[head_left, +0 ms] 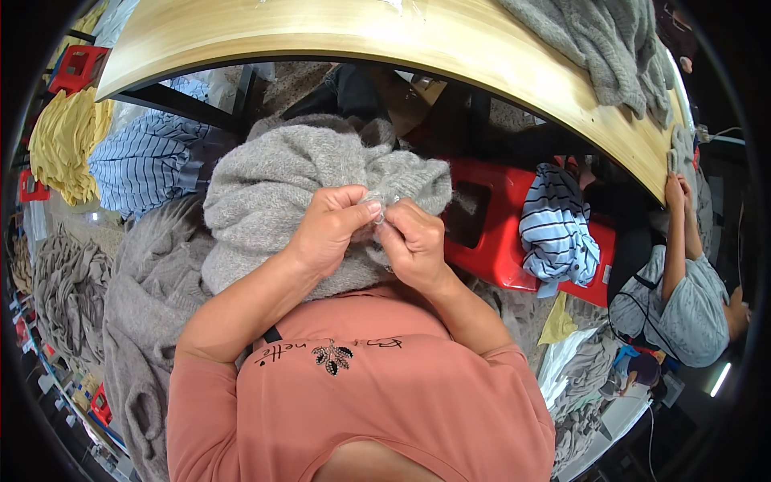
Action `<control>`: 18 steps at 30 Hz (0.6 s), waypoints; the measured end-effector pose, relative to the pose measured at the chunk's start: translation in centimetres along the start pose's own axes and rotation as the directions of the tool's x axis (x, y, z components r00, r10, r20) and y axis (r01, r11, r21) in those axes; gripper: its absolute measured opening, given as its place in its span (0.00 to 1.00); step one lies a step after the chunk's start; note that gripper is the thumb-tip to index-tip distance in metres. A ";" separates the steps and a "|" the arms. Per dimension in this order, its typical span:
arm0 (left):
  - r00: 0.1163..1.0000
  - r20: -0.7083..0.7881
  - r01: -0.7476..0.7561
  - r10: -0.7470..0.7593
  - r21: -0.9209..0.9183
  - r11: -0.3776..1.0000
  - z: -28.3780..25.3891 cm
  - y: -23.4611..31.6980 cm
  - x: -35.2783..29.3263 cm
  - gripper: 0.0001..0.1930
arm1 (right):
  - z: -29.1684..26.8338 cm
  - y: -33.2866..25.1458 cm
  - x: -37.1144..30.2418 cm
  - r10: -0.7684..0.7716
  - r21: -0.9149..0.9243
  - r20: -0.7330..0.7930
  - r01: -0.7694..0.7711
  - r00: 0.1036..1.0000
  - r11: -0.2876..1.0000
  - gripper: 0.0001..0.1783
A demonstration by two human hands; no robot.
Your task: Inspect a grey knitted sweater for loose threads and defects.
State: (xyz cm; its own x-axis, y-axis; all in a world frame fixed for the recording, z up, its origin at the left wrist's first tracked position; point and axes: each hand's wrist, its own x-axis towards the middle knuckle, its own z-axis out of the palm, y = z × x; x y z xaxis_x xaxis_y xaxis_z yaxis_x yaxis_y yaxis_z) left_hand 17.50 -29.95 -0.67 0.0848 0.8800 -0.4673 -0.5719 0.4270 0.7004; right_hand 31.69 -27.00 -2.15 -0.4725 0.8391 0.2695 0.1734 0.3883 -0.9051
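Note:
A bulky grey knit garment (273, 177) lies bunched in front of my body, fuzzy and folded over itself. My left hand (336, 225) and my right hand (411, 241) meet at its near edge, thumbs and index fingers pinched close together. Between the fingertips shows a small pale, looped, shiny bit (376, 202), perhaps thread; its kind is too small to make out. The garment's edge runs in under both hands, and the curled fingers hide what else is in the grip.
A wooden table (321, 28) curves across the far side, with grey knitwear (602, 48) on it. Right of me, a red plastic stool (498, 233) stands beside a striped blue garment (558, 229). Piles of yellow cloth (68, 145) and grey knits lie left. Another person (683, 297) works at right.

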 end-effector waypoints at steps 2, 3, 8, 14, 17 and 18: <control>1.000 0.010 -0.011 0.011 -0.011 1.000 0.0 0.2 -0.1 0.09 | -0.3 0.1 0.2 0.000 -0.001 0.022 0.000 1.000 1.000 0.05; 1.000 0.010 -0.015 0.015 -0.027 1.000 0.0 0.3 -0.1 0.08 | -0.4 0.2 0.2 0.029 -0.011 0.036 -0.028 0.999 1.000 0.06; 0.997 -0.027 -0.069 0.069 0.001 0.998 -0.1 0.5 0.1 0.08 | -1.3 0.2 -0.9 0.101 0.047 0.012 -0.101 0.995 0.994 0.14; 0.995 0.056 -0.084 0.082 0.038 0.996 -0.3 0.6 0.1 0.07 | -2.8 -1.1 -0.8 -0.323 -0.111 0.005 0.321 0.946 0.940 0.15; 0.987 0.126 -0.112 0.099 0.108 0.988 -0.2 0.9 -0.1 0.07 | -2.7 -2.4 -0.5 -0.407 -0.090 0.164 0.424 0.899 0.901 0.15; 0.987 0.114 -0.131 0.113 0.161 0.978 -0.1 0.8 -0.1 0.07 | -2.6 -2.6 -0.4 -0.423 -0.095 0.270 0.461 0.865 0.882 0.15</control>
State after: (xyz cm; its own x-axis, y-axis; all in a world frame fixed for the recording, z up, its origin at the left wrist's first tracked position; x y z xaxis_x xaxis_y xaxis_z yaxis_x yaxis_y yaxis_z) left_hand 16.91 -29.74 -0.07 0.1125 0.9406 -0.3204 -0.4389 0.3364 0.8332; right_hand 33.65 -27.35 0.97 -0.7151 0.4591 0.5270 0.0177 0.7657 -0.6430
